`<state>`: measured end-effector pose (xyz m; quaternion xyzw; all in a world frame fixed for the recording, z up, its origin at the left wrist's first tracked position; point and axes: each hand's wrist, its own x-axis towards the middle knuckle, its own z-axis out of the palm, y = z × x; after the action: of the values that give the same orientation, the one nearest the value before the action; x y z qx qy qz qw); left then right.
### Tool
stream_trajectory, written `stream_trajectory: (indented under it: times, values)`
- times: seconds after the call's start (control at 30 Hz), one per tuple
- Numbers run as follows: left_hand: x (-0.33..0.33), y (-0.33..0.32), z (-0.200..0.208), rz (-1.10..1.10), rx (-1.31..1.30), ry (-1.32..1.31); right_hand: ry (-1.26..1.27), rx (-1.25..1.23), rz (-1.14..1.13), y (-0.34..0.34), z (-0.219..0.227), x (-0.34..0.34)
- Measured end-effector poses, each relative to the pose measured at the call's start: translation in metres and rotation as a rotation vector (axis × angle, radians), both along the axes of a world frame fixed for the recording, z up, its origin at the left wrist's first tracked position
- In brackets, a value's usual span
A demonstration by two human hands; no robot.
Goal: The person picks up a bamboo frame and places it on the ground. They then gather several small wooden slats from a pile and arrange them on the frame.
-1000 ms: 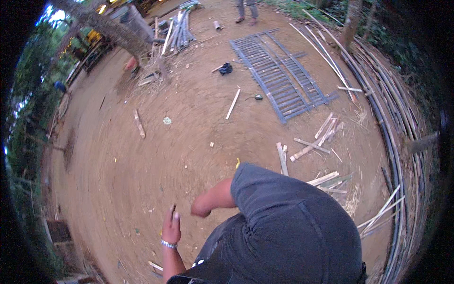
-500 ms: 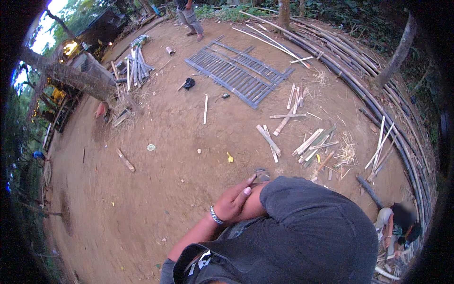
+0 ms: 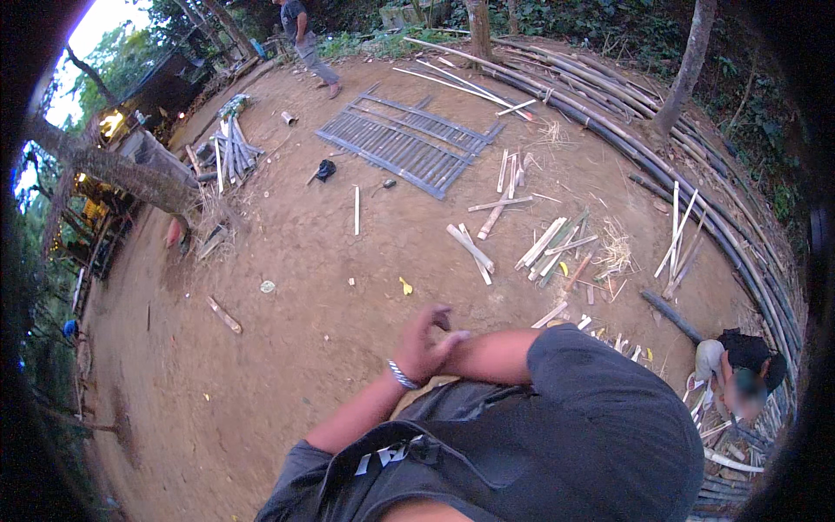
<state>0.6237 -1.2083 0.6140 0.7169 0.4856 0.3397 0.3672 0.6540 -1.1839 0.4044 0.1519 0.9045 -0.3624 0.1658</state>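
The left hand (image 3: 422, 348) is near the middle of the frame, a bit low. A shiny bracelet (image 3: 402, 375) goes around its wrist. Its thumb and fingers are spread, with a gap between them. The right arm (image 3: 496, 355) comes in from the right, out of a dark shirt (image 3: 600, 426), and the two arms meet. The thumb is over the end of the right arm; it is too blurry to tell if they touch. The right hand is hidden there, so I cannot tell if it is open or closed.

Just above the left hand, a yellow scrap (image 3: 406, 285) lies on the dirt (image 3: 261, 374). Right of it are two crossed sticks (image 3: 470, 250), and then a messy pile of sticks (image 3: 557, 248).

At the upper middle, a dark slatted panel (image 3: 409, 143) lies flat. A black bag (image 3: 325, 170) is near its left end. Long poles (image 3: 600, 113) curve down the right side. Someone walks (image 3: 304, 43) at the top, and another person (image 3: 709, 361) bends over at the lower right.
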Motion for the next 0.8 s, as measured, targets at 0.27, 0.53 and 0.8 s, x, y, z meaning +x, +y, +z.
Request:
stream_trajectory:
  times: [0.27, 0.53, 0.8]
  values:
    - [-0.178, -0.134, -0.276, 0.441, -0.493, 0.528, -0.136, -0.051, -1.188, -0.059, -0.063, 0.333]
    - [-0.169, -0.291, -0.377, 0.109, -0.866, 1.016, -1.048, 0.118, -1.122, -0.544, -0.160, 0.661]
    - [-0.018, -0.127, -0.260, 0.245, -0.417, 0.424, -0.769, -0.399, -1.208, -0.562, -0.171, 0.554]
